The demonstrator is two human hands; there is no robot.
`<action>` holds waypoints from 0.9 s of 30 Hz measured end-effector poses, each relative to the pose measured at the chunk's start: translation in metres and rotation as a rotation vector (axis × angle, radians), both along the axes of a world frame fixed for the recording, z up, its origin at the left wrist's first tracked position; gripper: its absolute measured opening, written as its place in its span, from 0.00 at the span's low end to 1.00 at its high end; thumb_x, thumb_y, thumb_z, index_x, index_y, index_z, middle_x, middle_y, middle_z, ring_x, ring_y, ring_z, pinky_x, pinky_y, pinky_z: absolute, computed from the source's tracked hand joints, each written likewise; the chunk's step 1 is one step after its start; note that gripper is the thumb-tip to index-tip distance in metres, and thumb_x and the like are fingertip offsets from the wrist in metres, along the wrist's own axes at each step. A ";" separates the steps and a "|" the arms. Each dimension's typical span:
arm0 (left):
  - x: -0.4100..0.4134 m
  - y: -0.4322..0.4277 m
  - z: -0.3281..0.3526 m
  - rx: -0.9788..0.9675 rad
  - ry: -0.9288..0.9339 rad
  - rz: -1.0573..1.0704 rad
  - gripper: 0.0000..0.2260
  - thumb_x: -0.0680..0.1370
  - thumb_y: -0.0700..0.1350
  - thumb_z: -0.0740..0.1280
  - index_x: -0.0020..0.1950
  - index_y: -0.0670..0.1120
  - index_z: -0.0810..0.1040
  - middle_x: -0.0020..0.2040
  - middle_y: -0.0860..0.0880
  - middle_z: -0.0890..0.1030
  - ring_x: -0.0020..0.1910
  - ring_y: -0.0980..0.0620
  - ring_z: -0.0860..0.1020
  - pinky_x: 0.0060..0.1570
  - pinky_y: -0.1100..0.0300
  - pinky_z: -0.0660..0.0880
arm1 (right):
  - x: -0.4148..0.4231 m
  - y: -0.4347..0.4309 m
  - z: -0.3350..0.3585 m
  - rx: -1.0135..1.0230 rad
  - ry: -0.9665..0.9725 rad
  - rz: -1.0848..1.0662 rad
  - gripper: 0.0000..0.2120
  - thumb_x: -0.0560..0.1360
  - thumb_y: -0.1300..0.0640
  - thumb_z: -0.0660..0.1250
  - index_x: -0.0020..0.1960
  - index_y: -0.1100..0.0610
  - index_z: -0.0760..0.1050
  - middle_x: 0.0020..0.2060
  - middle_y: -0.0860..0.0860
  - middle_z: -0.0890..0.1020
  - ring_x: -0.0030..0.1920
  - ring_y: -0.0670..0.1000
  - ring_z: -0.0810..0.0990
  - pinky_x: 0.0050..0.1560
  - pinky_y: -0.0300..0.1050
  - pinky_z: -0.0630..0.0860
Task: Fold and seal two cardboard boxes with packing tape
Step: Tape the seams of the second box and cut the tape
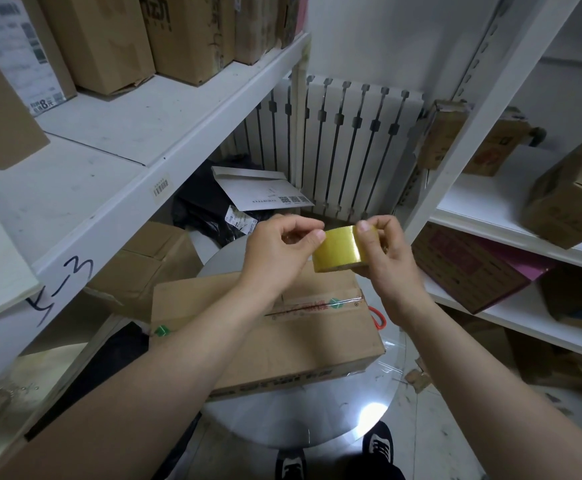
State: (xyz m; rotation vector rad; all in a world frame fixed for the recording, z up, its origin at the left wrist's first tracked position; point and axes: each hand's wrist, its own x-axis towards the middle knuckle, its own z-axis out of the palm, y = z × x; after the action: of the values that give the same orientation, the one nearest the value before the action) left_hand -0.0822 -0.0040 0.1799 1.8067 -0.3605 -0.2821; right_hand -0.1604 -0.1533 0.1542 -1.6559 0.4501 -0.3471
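Note:
A yellowish roll of packing tape (pixel 338 249) is held up above a closed cardboard box (pixel 282 337) that lies on a round glass table (pixel 317 417). My right hand (pixel 386 251) grips the roll from the right side, thumb on top. My left hand (pixel 279 251) pinches at the roll's left edge with thumb and forefinger. The box top has flaps meeting along a printed seam with old tape. A second loose box is not clearly picked out among the stored ones.
White shelves with cardboard boxes (pixel 102 39) stand on the left and more boxes (pixel 570 199) on the right. A radiator (pixel 345 147) is at the back. An orange handle (pixel 379 318) peeks from behind the box. My shoes show below the table.

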 end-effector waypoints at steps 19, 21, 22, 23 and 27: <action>0.013 -0.003 -0.012 0.495 -0.123 -0.080 0.06 0.76 0.46 0.61 0.43 0.44 0.72 0.42 0.46 0.80 0.45 0.45 0.78 0.47 0.46 0.77 | -0.003 0.000 -0.009 0.040 0.024 -0.058 0.11 0.76 0.39 0.66 0.47 0.46 0.69 0.50 0.51 0.73 0.50 0.56 0.75 0.54 0.58 0.80; 0.017 0.000 -0.018 0.569 -0.225 -0.038 0.04 0.76 0.44 0.61 0.43 0.44 0.69 0.42 0.45 0.80 0.44 0.44 0.76 0.44 0.49 0.74 | -0.004 0.000 -0.009 0.156 0.016 -0.057 0.12 0.77 0.43 0.64 0.48 0.51 0.69 0.48 0.50 0.75 0.48 0.52 0.77 0.53 0.54 0.80; 0.019 0.001 -0.021 0.571 -0.231 -0.026 0.04 0.75 0.43 0.61 0.42 0.44 0.68 0.42 0.45 0.80 0.43 0.44 0.77 0.43 0.50 0.74 | -0.004 0.000 -0.010 0.205 0.019 -0.055 0.13 0.77 0.43 0.64 0.48 0.52 0.69 0.48 0.50 0.76 0.47 0.51 0.79 0.53 0.54 0.80; 0.021 0.002 -0.022 0.532 -0.194 -0.017 0.05 0.75 0.42 0.62 0.41 0.45 0.67 0.40 0.46 0.81 0.42 0.45 0.78 0.42 0.50 0.75 | -0.003 -0.001 -0.012 0.248 0.029 -0.049 0.14 0.76 0.41 0.65 0.48 0.53 0.70 0.48 0.51 0.76 0.48 0.53 0.80 0.54 0.56 0.80; 0.022 0.002 -0.019 -0.004 0.293 -0.024 0.07 0.77 0.35 0.64 0.47 0.45 0.68 0.41 0.46 0.79 0.36 0.50 0.81 0.41 0.53 0.82 | -0.001 -0.009 -0.019 0.444 0.112 -0.066 0.16 0.79 0.41 0.61 0.52 0.53 0.72 0.58 0.60 0.76 0.58 0.63 0.79 0.55 0.62 0.80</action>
State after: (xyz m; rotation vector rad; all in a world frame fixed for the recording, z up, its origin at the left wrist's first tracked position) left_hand -0.0599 -0.0018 0.1605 1.7272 -0.1754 -0.5553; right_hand -0.1618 -0.1625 0.1355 -1.2328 0.6184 -0.1850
